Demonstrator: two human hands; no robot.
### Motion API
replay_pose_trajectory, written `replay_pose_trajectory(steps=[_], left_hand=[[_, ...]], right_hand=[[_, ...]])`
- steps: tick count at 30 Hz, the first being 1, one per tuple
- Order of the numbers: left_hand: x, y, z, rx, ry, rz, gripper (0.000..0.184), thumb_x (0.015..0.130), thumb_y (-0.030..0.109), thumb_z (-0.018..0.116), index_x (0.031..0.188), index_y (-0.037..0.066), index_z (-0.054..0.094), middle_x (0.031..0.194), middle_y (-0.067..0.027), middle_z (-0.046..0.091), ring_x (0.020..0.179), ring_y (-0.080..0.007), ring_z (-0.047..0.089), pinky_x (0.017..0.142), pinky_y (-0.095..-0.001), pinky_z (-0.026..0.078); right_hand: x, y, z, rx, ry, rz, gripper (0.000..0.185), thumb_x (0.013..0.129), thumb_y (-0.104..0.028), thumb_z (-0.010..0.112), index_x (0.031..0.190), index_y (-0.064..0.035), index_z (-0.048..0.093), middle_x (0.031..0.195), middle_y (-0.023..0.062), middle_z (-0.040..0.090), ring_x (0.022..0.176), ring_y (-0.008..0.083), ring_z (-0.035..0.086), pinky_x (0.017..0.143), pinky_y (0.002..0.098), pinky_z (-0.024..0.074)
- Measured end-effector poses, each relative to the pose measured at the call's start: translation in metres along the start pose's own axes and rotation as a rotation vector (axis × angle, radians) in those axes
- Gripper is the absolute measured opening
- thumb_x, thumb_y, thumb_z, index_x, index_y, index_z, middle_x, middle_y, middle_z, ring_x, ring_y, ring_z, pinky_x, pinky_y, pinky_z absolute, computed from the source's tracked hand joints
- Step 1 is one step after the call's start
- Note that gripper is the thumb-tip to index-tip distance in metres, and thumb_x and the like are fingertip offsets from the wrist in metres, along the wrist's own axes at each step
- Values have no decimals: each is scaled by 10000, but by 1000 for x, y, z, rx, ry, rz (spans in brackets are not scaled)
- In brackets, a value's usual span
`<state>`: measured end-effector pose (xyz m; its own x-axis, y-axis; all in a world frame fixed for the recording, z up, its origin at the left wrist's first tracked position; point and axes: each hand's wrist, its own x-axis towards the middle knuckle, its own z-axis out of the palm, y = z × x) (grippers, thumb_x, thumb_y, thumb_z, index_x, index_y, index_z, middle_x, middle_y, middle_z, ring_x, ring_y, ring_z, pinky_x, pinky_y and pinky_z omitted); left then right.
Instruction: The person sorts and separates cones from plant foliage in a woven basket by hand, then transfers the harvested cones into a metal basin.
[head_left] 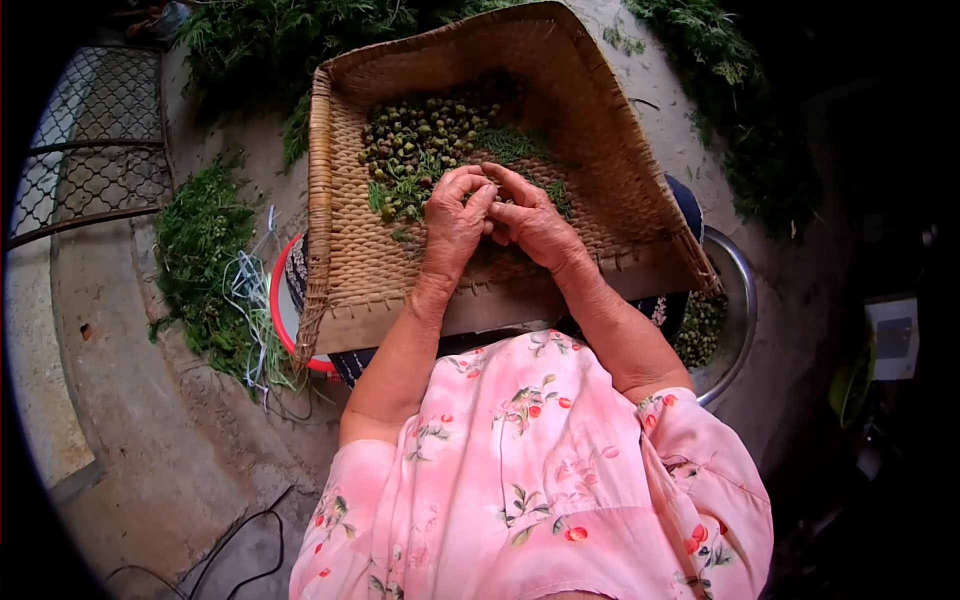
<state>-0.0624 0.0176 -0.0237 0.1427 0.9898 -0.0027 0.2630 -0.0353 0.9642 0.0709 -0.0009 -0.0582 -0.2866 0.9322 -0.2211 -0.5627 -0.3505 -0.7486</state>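
Note:
A woven basket tray (350, 260) rests across my lap, its raised sides at the back and on both flanks. Small round green and brown fruits (425, 130) lie heaped in its back left part, with feathery green sprigs (510, 144) beside them. Over the middle of the tray, my left hand (460, 215) and my right hand (530, 215) meet at the fingertips. The fingers of both are bent and pinched together around something too small to make out. More sprigs lie just behind and below the hands.
A metal basin (745, 300) with more fruits (702, 330) stands at the right, and a red-rimmed basin (277, 300) shows at the left. Green foliage (205, 235) and pale string (250, 300) lie on the floor at left. A metal lattice (90, 140) stands farther left.

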Motion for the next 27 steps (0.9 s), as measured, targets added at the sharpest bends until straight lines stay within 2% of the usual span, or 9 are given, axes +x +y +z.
replay_pose_trajectory(steps=[2, 6, 9, 10, 13, 18, 23, 24, 27], left_hand=[[5, -19, -1, -99, 166, 98, 99, 857, 75, 617, 875, -17, 647, 988, -61, 626, 823, -87, 547, 742, -222, 448], [5, -9, -12, -224, 322, -4, 174, 875, 161, 628, 910, -8, 657, 801, 23, 619, 725, -61, 522, 671, -217, 453], [4, 5, -17, -184, -104, -99, 165, 882, 138, 610, 956, -2, 658, 794, -9, 651, 746, -89, 572, 686, -227, 458], [6, 4, -16, -186, -105, -96, 165, 882, 138, 610, 956, -2, 658, 794, -9, 651, 746, -89, 572, 686, -227, 458], [18, -15, -16, 456, 197, 253, 148, 817, 70, 627, 954, 23, 652, 851, -92, 666, 749, -191, 626, 683, -281, 484], [24, -23, -11, 783, 43, 415, 215, 745, 48, 643, 956, 91, 653, 884, -78, 595, 859, -267, 576, 725, -358, 476], [30, -29, -5, 918, -1, 535, 138, 752, 82, 600, 872, 134, 645, 786, -77, 530, 762, -261, 561, 637, -372, 467], [32, -34, -1, 929, 51, 601, 50, 721, 70, 552, 697, 113, 560, 732, -88, 490, 698, -273, 547, 582, -379, 459], [34, -39, -1, 943, -22, 535, 55, 731, 81, 551, 703, 127, 563, 747, -88, 493, 696, -266, 558, 566, -371, 468]], right_hand=[[-3, -5, 0, 30, -19, 13, 522, 849, -39, 573, 1336, -28, 384, 906, 44, 571, 697, 93, 576, 545, 213, 452], [-6, -14, -6, 216, 146, -56, 285, 901, -164, 570, 1154, -36, 543, 830, 49, 588, 679, 111, 576, 542, 226, 449], [-6, -17, -12, 339, 234, -139, 225, 912, -248, 570, 972, -33, 596, 731, 43, 576, 583, 113, 545, 465, 246, 407], [-6, -17, -12, 337, 235, -141, 225, 912, -248, 570, 972, -33, 596, 731, 43, 576, 583, 113, 545, 465, 246, 407], [-6, -14, -13, 340, 251, -146, 215, 925, -241, 548, 979, -38, 594, 734, 35, 576, 579, 104, 544, 457, 229, 404], [-3, -14, -9, 327, 253, -118, 208, 929, -236, 541, 980, -41, 593, 739, 26, 581, 573, 95, 541, 454, 218, 404], [-4, -9, -10, 313, 257, -121, 192, 922, -230, 547, 977, -54, 600, 741, 20, 583, 577, 95, 543, 446, 210, 395], [-4, -8, -9, 293, 280, -132, 191, 920, -234, 551, 975, -59, 603, 742, 18, 583, 577, 94, 543, 443, 209, 392], [-5, -13, -6, 313, 279, -124, 197, 916, -247, 558, 975, -65, 606, 736, 14, 582, 554, 92, 535, 444, 206, 395]])
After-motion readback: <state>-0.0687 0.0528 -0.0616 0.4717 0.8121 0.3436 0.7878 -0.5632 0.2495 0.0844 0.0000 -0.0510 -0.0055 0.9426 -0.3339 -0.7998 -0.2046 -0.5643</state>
